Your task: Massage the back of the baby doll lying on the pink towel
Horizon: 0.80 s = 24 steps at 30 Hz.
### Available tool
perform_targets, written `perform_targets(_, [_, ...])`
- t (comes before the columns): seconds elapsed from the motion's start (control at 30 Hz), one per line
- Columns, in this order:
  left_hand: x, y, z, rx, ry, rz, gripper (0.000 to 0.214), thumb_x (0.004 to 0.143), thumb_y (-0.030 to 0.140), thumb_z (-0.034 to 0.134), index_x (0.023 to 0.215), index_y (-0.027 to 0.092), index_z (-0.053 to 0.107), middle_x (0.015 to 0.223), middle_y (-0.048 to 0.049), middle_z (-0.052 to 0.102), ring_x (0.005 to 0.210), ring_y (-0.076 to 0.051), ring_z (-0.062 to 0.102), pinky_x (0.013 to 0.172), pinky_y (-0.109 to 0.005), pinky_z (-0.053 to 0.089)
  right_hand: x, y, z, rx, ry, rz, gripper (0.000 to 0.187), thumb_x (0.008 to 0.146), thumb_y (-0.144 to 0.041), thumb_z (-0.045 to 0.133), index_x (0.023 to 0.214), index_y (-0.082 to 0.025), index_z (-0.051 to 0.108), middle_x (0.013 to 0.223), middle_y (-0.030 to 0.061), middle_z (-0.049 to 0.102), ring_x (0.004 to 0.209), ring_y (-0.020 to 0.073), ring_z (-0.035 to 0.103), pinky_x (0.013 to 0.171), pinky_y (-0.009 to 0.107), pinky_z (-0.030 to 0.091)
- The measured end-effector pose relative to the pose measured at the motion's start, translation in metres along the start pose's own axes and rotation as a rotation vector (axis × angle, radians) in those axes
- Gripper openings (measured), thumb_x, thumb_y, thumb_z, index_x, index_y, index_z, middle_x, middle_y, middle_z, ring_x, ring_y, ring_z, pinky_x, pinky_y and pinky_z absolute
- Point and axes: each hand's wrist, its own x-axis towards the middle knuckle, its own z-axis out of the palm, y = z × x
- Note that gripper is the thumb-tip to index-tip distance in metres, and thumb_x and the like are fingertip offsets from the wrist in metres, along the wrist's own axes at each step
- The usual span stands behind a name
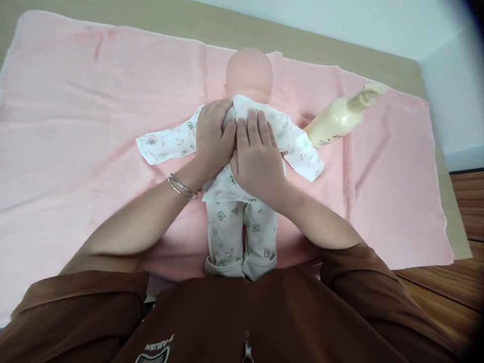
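Left hand [214, 138] and right hand [259, 156] lay open and flat, side by side, on a clothed baby doll [227, 186], gripping nothing. Doll lay mid-way along a pink towel [75, 151]; cream bottle [336, 118] lay tilted just right of it, toward far side.

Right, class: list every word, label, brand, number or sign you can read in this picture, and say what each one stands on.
"PABUSH", or close to it, not fully clear: white letters on the brown top, above a partly visible badge.
Small dark print on the cream bottle: too small to read.
No readable numbers.
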Motion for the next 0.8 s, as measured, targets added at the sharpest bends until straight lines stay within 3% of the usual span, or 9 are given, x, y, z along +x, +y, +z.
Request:
perform_targets(0.13, [0.001, -0.002, -0.002, 0.023, -0.028, -0.012, 0.033, 0.104, 0.046, 0.048, 0.123, 0.026, 0.066, 0.135, -0.0141, 0.07, 0.13, -0.035, 0.062, 0.117, -0.061, 0.048, 0.02, 0.021, -0.003, 0.123, -0.043, 0.086, 0.065, 0.108, -0.025, 0.044, 0.168, -0.002, 0.034, 0.181, 0.0177, 0.027, 0.173, 0.0313, 0.019, 0.147, 0.047, 0.017])
perform_targets(0.23, [0.003, -0.007, -0.003, 0.048, -0.071, -0.031, 0.055, 0.105, 0.068, 0.045, 0.132, 0.025, 0.066, 0.142, -0.0168, 0.063, 0.137, -0.038, 0.057, 0.124, -0.063, 0.042, 0.039, 0.05, 0.004, 0.205, -0.016, 0.225, 0.067, 0.111, -0.039, 0.044, 0.165, 0.001, 0.037, 0.176, 0.0236, 0.034, 0.17, 0.0355, 0.028, 0.144, 0.053, 0.022])
perform_targets(0.3, [0.003, -0.004, -0.005, 0.062, -0.126, -0.032, 0.067, 0.104, 0.078, 0.04, 0.137, 0.025, 0.063, 0.14, -0.0165, 0.064, 0.136, -0.04, 0.056, 0.124, -0.067, 0.04, 0.046, 0.065, 0.01, 0.234, 0.037, 0.194, 0.062, 0.112, -0.046, 0.042, 0.157, -0.005, 0.047, 0.169, 0.023, 0.046, 0.165, 0.0367, 0.038, 0.14, 0.059, 0.028])
perform_targets(0.4, [0.0, 0.01, -0.009, 0.1, -0.191, -0.015, 0.069, 0.106, 0.076, 0.036, 0.141, 0.023, 0.062, 0.146, -0.0176, 0.064, 0.145, -0.043, 0.05, 0.128, -0.069, 0.034, 0.047, 0.075, 0.014, 0.212, 0.038, 0.079, 0.059, 0.112, -0.05, 0.04, 0.153, -0.008, 0.05, 0.162, 0.0222, 0.054, 0.158, 0.0356, 0.046, 0.137, 0.059, 0.032])
perform_targets(0.57, [-0.001, 0.021, -0.011, 0.137, -0.281, -0.057, 0.077, 0.1, 0.078, 0.043, 0.145, 0.017, 0.062, 0.158, -0.0169, 0.058, 0.155, -0.045, 0.039, 0.135, -0.069, 0.022, 0.04, 0.068, 0.0, 0.133, -0.024, 0.02, 0.065, 0.114, -0.045, 0.033, 0.159, 0.002, 0.041, 0.163, 0.0268, 0.049, 0.158, 0.0375, 0.044, 0.137, 0.053, 0.033])
perform_targets(0.67, [0.008, 0.007, -0.008, 0.067, -0.281, -0.113, 0.072, 0.094, 0.086, 0.05, 0.128, 0.025, 0.067, 0.146, -0.014, 0.064, 0.146, -0.044, 0.046, 0.131, -0.067, 0.028, 0.03, 0.053, -0.014, 0.071, -0.021, 0.016, 0.059, 0.113, -0.039, 0.036, 0.155, 0.002, 0.047, 0.158, 0.0246, 0.056, 0.151, 0.0382, 0.05, 0.133, 0.052, 0.039])
perform_targets(0.8, [0.021, -0.022, -0.001, -0.005, -0.271, -0.144, 0.063, 0.096, 0.089, 0.045, 0.107, 0.03, 0.063, 0.124, -0.0106, 0.07, 0.133, -0.041, 0.053, 0.123, -0.064, 0.033, 0.017, 0.03, -0.026, 0.038, -0.053, 0.033, 0.05, 0.109, -0.033, 0.043, 0.144, 0.0, 0.057, 0.143, 0.0253, 0.067, 0.143, 0.041, 0.058, 0.126, 0.059, 0.048])
